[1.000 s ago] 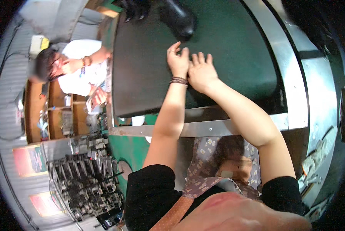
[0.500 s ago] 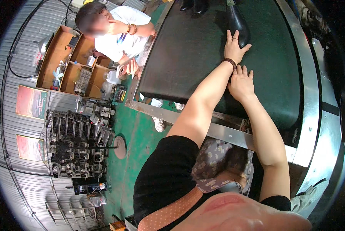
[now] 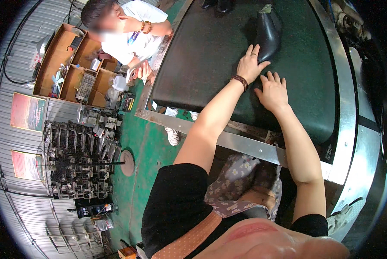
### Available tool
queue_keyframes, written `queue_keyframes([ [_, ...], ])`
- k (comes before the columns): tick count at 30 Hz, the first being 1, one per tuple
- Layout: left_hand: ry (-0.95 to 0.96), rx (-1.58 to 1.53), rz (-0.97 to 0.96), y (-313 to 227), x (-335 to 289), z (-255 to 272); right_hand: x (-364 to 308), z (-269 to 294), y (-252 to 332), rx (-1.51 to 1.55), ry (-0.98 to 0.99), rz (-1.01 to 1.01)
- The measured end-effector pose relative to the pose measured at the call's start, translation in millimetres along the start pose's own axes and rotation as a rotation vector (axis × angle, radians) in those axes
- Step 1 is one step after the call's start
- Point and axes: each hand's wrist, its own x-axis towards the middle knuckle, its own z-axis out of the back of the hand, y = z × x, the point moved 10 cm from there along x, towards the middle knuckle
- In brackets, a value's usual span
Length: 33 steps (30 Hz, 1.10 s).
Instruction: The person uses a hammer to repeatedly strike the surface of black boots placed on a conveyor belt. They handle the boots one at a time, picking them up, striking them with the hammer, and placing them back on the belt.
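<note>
A dark, pointed shoe upper on a last (image 3: 269, 36) lies on the dark green conveyor belt (image 3: 202, 56), its toe pointing toward me. My left hand (image 3: 250, 70), with a brown beaded bracelet at the wrist, reaches to the left of the toe. Its fingers are spread; the fingertips are at the toe, and I cannot tell whether they touch it. Close by on the right, my right hand (image 3: 274, 92) hovers over or rests on the belt with fingers apart, holding nothing.
A metal frame (image 3: 254, 147) edges the belt on the near side. Dark shoes (image 3: 222, 5) stand at its far end. Across on the left a person in a white shirt (image 3: 141, 39) holds a roll of tape (image 3: 133, 74). Cardboard trays (image 3: 51, 64) and a rack (image 3: 79, 159) stand farther left.
The shoe upper has come nearer to me along the belt. My left hand has drawn back and left from on top of its toe. The right hand has moved little.
</note>
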Motion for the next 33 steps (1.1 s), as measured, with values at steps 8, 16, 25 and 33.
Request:
queue_keyframes([
  [8,-0.155,-0.006,0.001,-17,-50,27,1,33,-12,0.379,-0.39,-0.148],
  [16,-0.141,-0.133,0.222,5,-53,37,6,14,-15,0.472,-0.338,-0.067],
  [25,0.135,-0.3,0.286,8,-54,23,4,6,-3,0.353,-0.218,-0.032],
  [33,0.117,-0.168,0.272,5,-55,37,4,2,3,0.31,-0.18,0.007],
])
